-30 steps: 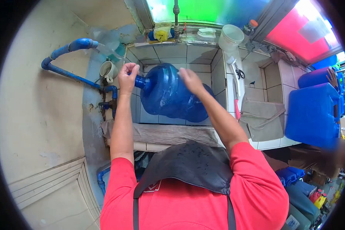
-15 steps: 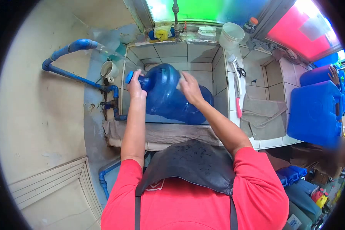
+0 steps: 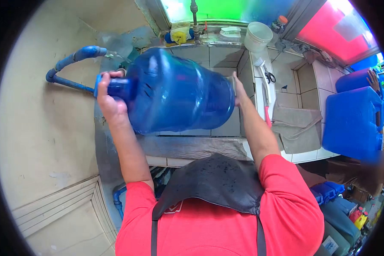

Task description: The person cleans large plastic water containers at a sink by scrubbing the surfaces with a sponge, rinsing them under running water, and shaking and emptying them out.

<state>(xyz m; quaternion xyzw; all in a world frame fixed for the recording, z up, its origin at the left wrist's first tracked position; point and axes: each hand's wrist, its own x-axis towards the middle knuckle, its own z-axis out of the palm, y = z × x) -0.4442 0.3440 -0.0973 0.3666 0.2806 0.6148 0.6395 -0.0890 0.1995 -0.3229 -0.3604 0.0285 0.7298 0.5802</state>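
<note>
A large blue water jug (image 3: 179, 94) lies on its side in the air over the tiled basin (image 3: 226, 128), its neck toward the left. My left hand (image 3: 112, 96) is wrapped round the neck, close to the light blue cap. At the other end, my right hand (image 3: 240, 90) presses against the jug's base. Something pale and flat shows between that palm and the base; I cannot make out what it is. Beyond the jug, water runs from the blue pipe (image 3: 87, 52) on the left wall. The jug hides much of the basin and the lower pipe.
A grey cloth (image 3: 192, 147) covers the basin's front edge. On the right ledge lie a white brush (image 3: 260, 64), black scissors (image 3: 269, 77) and another cloth (image 3: 296, 128). A white bucket (image 3: 258, 36) stands behind. Blue containers (image 3: 352, 121) stand at right, with another person's hand (image 3: 373, 80) there.
The jug has been lifted out of the basin and moved left, toward me. My left hand went left with its neck; my right hand shifted from the jug's side to its base.
</note>
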